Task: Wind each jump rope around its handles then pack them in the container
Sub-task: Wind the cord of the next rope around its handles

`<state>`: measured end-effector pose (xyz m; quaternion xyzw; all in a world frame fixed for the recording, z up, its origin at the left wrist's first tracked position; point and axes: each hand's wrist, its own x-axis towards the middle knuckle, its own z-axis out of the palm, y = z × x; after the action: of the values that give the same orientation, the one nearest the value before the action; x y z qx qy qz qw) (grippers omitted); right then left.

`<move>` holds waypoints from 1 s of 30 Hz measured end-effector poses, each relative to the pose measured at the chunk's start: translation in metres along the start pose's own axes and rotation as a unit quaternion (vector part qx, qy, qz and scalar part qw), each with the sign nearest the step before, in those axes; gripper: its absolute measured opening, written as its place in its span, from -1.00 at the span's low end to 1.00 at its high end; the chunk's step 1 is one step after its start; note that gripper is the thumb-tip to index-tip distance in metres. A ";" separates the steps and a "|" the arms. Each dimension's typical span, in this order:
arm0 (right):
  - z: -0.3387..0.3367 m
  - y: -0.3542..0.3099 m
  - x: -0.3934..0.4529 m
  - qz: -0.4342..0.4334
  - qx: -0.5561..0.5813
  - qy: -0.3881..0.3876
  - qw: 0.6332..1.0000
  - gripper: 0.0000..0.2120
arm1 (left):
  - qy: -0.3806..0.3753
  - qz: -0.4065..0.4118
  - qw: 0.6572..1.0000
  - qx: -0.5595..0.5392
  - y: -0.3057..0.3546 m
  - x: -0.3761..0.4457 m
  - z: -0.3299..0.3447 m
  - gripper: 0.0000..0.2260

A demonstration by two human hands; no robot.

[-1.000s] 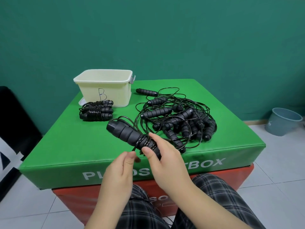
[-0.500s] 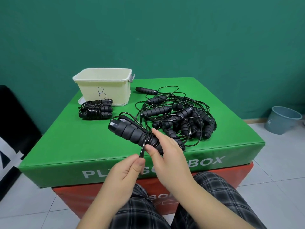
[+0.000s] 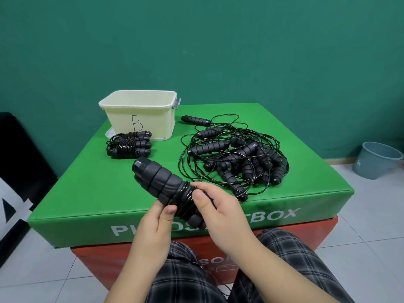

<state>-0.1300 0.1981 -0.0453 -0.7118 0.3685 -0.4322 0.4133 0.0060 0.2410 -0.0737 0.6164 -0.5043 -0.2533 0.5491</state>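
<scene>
Since half a second ago the loose tail of cord that the left hand [image 3: 153, 224] pinched below the handles [image 3: 162, 182] is gone from view; cord now sits in tight turns around the handle pair, and the left fingers have come up against the wrap. Judgement: this rope is essentially wound, so setting it down or packing it comes next.

Green padded box [image 3: 87, 193]: work surface, stacked on a red one [image 3: 306, 235].

Tangled pile of unwound ropes [image 3: 236, 158]: right half of the green top, several handles and loose loops, untouched.

Cream container [image 3: 140, 114] marked "B": back left of the top. Interior hidden from this angle; cannot tell if anything is packed.

Wound bundles [image 3: 129, 146]: lying just in front of the container, outside it, so not yet packed.

Right hand [image 3: 220, 213]: grasping the near end of the handles over the coils, thumb on top.

Left hand: thumb and fingers pinching the wrap from the left.

Grey bucket [image 3: 376, 159]: on the floor, far right.
</scene>
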 end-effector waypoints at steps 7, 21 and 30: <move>-0.004 -0.001 0.004 0.004 0.050 0.005 0.999 -0.81 | -0.023 0.004 0.998 -0.053 0.018 -0.005 0.002 -0.52; -0.003 0.004 0.006 -0.131 -0.290 -0.085 0.944 -0.11 | 0.069 0.049 0.996 0.031 0.011 -0.006 0.005 -0.55; -0.011 -0.003 0.008 -0.084 -0.251 -0.010 0.964 -0.23 | 0.000 0.107 0.994 0.034 0.007 -0.006 0.011 -0.57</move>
<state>-0.1365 0.1891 -0.0373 -0.8252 0.4004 -0.3518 0.1871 -0.0083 0.2421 -0.0718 0.5774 -0.5755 -0.1762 0.5517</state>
